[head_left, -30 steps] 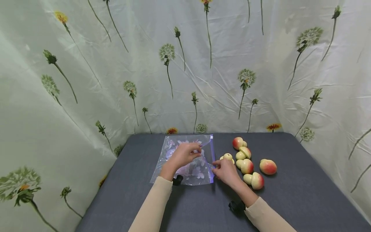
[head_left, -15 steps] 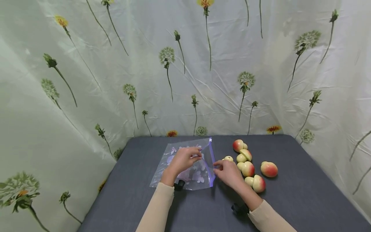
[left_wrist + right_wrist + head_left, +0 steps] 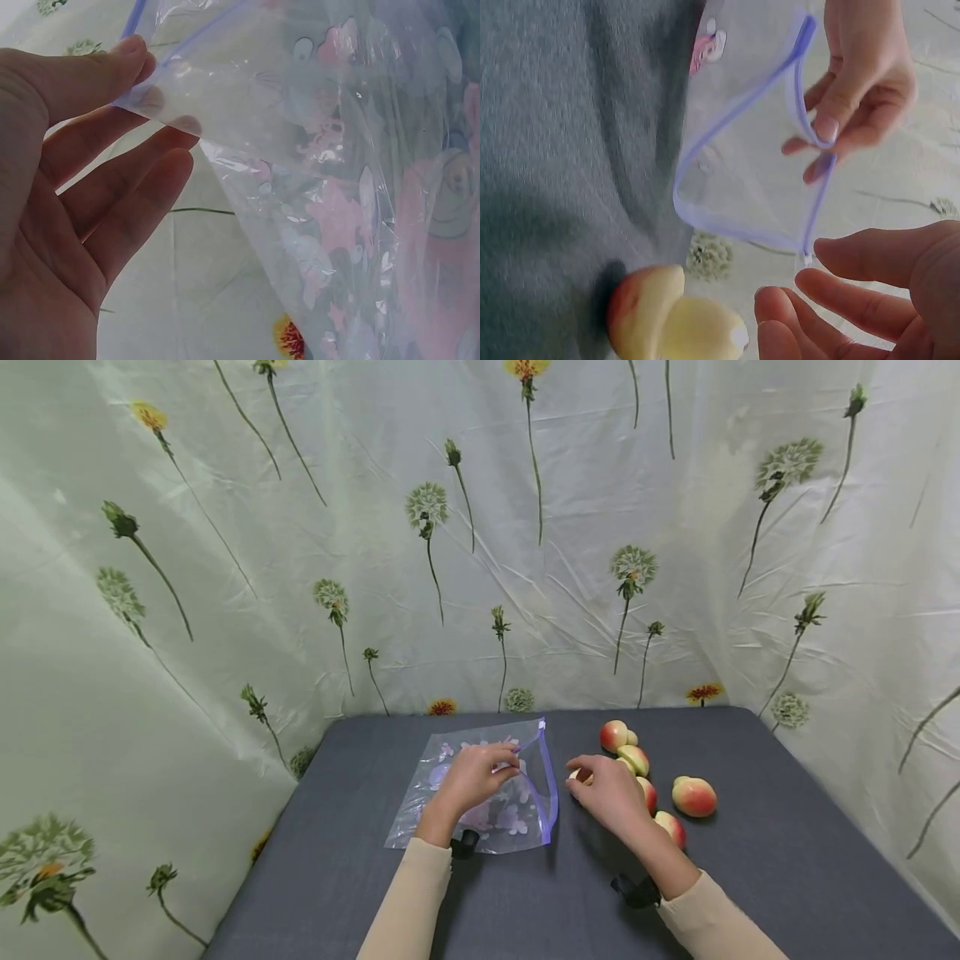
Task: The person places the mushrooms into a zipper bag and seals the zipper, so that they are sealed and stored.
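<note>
A clear zip bag (image 3: 450,802) with a purple zip strip and pastel printed shapes stands tilted on the dark table. My left hand (image 3: 480,772) pinches the upper edge of its mouth between thumb and fingers, and the mouth gapes to the right. My right hand (image 3: 611,793) hovers just right of the bag, fingers loosely bent and apart, holding nothing. Partly hidden behind those fingers is a cream mushroom-shaped piece (image 3: 580,774). In the right wrist view, a red-and-cream toy mushroom (image 3: 646,307) lies below and left of the right fingertips (image 3: 771,304).
Several red-and-cream toy mushrooms (image 3: 615,735) form a rough column beside and behind my right hand, some partly covered by it. One more mushroom (image 3: 694,797) lies apart, farther right. A flower-printed curtain (image 3: 480,527) hangs behind the dark table (image 3: 337,893).
My right hand has let go of the bag's zip edge and shifted right, covering more of the mushrooms. The left hand keeps its hold on the bag.
</note>
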A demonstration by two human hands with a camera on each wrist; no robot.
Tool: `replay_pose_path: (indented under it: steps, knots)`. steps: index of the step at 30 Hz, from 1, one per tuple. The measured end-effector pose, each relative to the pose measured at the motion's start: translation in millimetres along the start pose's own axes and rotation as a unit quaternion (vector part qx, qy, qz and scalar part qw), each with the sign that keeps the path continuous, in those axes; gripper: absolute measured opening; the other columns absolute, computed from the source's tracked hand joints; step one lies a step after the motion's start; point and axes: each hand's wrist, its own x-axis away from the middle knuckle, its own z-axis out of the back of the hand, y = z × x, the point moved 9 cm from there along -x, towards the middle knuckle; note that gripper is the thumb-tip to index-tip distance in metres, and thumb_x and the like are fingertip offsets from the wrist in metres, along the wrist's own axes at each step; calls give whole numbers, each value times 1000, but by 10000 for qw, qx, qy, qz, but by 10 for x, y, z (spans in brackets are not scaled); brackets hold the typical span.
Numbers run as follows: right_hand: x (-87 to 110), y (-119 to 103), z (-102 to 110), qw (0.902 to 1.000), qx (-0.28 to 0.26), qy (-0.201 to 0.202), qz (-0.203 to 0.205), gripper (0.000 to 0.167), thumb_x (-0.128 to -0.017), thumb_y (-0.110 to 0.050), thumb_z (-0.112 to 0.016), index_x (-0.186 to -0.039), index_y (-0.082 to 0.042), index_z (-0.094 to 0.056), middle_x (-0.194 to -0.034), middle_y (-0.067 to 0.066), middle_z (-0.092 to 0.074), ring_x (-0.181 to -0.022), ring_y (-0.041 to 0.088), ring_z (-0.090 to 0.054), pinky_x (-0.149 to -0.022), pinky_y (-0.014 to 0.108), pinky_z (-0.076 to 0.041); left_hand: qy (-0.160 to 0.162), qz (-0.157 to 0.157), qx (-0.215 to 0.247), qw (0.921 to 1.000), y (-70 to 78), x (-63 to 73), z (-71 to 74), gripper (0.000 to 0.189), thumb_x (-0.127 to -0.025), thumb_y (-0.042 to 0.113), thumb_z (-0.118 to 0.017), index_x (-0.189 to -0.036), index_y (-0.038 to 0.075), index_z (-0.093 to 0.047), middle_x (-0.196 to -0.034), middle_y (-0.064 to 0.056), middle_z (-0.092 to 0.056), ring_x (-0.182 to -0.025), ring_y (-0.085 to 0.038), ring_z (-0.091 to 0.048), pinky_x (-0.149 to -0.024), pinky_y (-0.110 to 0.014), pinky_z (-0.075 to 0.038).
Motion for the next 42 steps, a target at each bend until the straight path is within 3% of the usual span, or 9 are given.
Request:
replay_pose_path:
  steps: [7,14,23,30,42]
  knots:
    - [-47,124,78,9997,101,220,10,27,-82,-15,-74,-108,-13,-78,-100,7,-73,-71,20,-61,-50,34,-43,5,59,91,9999,-16,18,5,5,-94,20,-74,-92,15,-75,-116,-3,-73,-92,-18,-72,-71,-29,-54]
    - [-97,262,70,9990,358,53,-254,37,-81,-19,-71,-118,-16,-74,-113,6,-68,-78,25,-56,-52,39,-39,-61,23,-69,10000,7,2,-28,5,-93,22,-76,-95,17,-76,-119,1,-72,-108,-14,-68,-75,-28,-54]
    - [-130,372,-5,9980,461,-183,-400,42,-80,-17,-69,-122,-15,-73,-98,5,-71,-69,25,-51,-51,43,-39,83,-68,-162,9998,28,-17,17,5,-93,20,-75,-98,18,-75,-124,-5,-70,-119,-17,-63,-82,-36,-55]
    - [-122,411,-53,9983,483,-137,-306,40,-79,-15,-68,-118,-13,-74,-84,3,-67,-64,23,-48,-47,41,-37,94,-49,-167,9998,31,-23,35,5,-94,21,-75,-98,19,-74,-124,-2,-70,-122,-16,-61,-84,-34,-55]
    - [-143,383,-115,9986,529,57,-2,37,-74,-9,-67,-110,-10,-76,-87,5,-70,-60,22,-49,-46,37,-36,164,35,-72,9998,14,11,88,5,-94,20,-74,-98,18,-73,-126,-2,-68,-113,-17,-65,-79,-31,-54]
